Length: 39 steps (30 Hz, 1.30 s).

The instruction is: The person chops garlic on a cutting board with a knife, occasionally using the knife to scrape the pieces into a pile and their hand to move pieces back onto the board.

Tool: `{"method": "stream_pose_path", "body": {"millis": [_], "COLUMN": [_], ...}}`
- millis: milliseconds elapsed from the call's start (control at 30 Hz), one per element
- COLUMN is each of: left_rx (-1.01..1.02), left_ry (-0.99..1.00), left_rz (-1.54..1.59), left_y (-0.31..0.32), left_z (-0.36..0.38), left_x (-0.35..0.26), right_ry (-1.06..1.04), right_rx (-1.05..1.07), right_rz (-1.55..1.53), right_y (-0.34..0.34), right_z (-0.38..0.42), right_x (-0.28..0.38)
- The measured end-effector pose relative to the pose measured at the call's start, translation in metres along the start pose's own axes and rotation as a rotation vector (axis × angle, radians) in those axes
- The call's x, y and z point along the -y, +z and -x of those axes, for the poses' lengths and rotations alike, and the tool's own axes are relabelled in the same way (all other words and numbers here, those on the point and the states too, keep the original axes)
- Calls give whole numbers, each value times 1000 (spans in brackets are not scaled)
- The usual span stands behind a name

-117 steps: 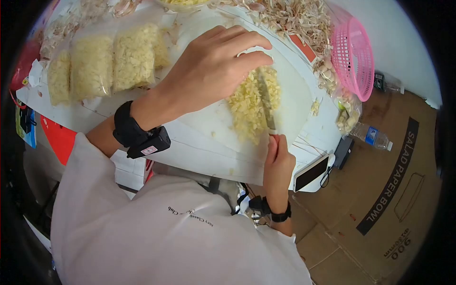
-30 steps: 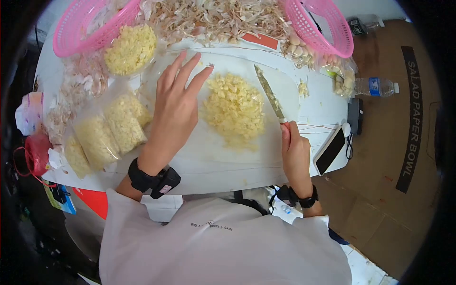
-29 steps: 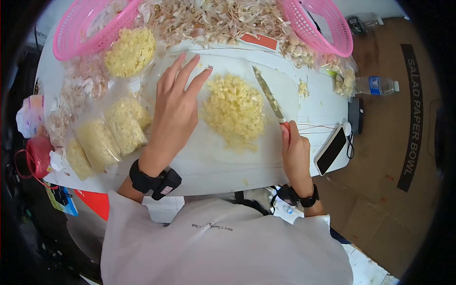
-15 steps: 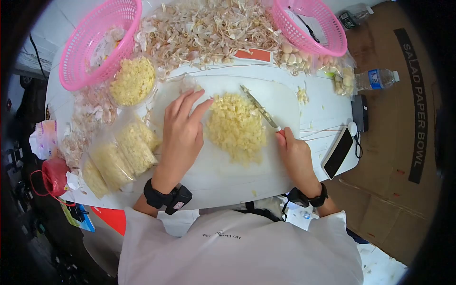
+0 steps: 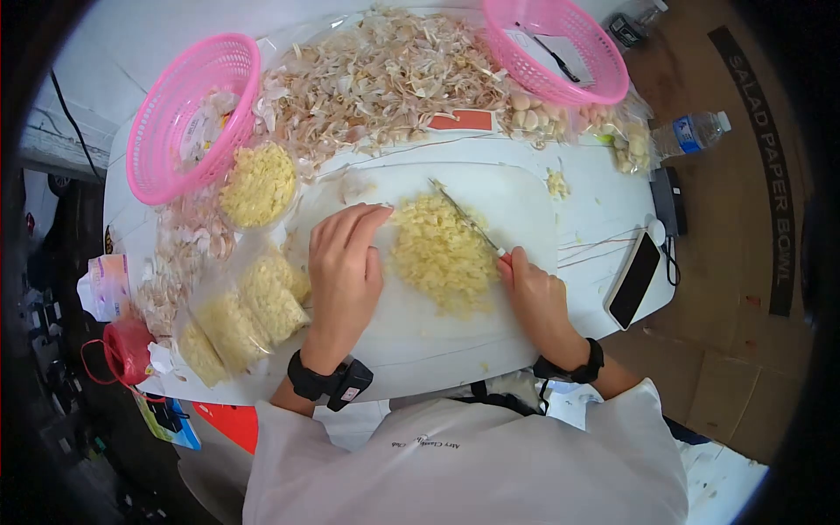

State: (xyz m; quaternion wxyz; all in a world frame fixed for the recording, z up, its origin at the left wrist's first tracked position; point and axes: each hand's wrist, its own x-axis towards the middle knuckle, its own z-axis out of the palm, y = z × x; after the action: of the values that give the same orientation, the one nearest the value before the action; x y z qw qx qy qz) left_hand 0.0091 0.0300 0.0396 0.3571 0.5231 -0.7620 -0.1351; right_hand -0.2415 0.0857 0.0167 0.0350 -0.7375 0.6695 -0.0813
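Chopped pale-yellow pieces (image 5: 442,262), which look like garlic, form a heap on a white cutting board (image 5: 525,206). My right hand (image 5: 538,302) is closed round the red-and-white handle of a knife (image 5: 468,219), whose blade lies across the heap's upper right part. My left hand (image 5: 346,271) rests over the board just left of the heap, its fingers side by side and bent, the thumb apart; nothing shows in it. Left of this hand are filled clear bags (image 5: 232,332) and a round container of chopped pieces (image 5: 258,185).
Dry peels (image 5: 376,79) cover the table's far side between two pink baskets (image 5: 144,144) (image 5: 612,66). Bagged whole cloves (image 5: 632,144), a water bottle (image 5: 691,134) and a phone (image 5: 633,280) lie at the right, beside a cardboard box (image 5: 735,219). Red string (image 5: 127,350) is at the left.
The camera view has shifted, so most things appear lower and many farther right. My left fingers have drawn closer together. The knife blade has moved left over the heap, still in my right hand.
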Motion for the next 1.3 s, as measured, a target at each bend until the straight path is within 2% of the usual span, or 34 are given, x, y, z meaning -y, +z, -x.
{"method": "stream_pose_path", "body": {"millis": [233, 300, 600, 700, 767, 967, 1233, 1300], "left_rx": [0, -19, -29, -8, -11, 7, 19, 87], "left_ry": [33, -23, 15, -42, -8, -13, -32, -130], "left_rz": [-47, 32, -8, 5, -6, -13, 15, 55], "left_y": [-2, -1, 2, 1, 1, 2, 4, 2], "left_z": [0, 0, -3, -2, -3, -2, -2, -1], "left_x": [0, 0, 0, -3, -1, -1, -3, -5], "right_ry": [-34, -26, -116, -93, -71, 52, -1, 1], "right_rx": [14, 18, -60, 33, 67, 175, 114, 195], "right_rz": [-139, -142, 51, 24, -101, -133, -216, -231], "right_y": [-29, -29, -4, -13, -18, -30, -16, -19], "right_z": [-6, -4, -2, -3, -5, -2, 2, 0], "right_x": [5, 13, 14, 9, 3, 2, -6, -7]}}
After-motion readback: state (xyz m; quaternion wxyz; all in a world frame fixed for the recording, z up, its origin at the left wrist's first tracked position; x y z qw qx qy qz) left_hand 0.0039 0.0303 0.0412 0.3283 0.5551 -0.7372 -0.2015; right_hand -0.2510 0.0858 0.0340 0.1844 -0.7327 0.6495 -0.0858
